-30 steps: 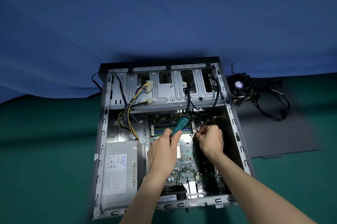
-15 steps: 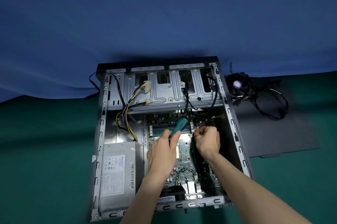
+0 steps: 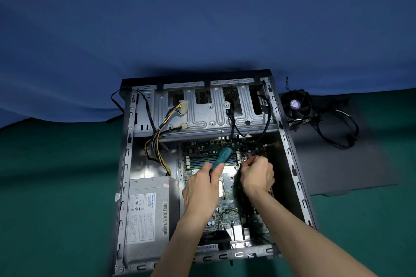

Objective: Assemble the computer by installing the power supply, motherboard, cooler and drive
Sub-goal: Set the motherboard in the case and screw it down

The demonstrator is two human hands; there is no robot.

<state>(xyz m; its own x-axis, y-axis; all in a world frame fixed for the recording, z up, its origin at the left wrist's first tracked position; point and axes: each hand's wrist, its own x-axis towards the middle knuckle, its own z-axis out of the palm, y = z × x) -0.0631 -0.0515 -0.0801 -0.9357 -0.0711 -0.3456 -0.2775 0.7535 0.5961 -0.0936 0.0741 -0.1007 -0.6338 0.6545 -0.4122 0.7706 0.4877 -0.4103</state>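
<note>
So the surface is covered in dark green and fills the lower half of the frame, left to right. A blue cloth drapes down onto its far edge across the top. The open computer case lies flat on its side in the bottom centre, right on the green. Just to its right there's a dark panel lying flat, touching or almost touching the case. The cooler sits at that panel's upper left corner, with a black cable looped over the panel beside it.
</note>
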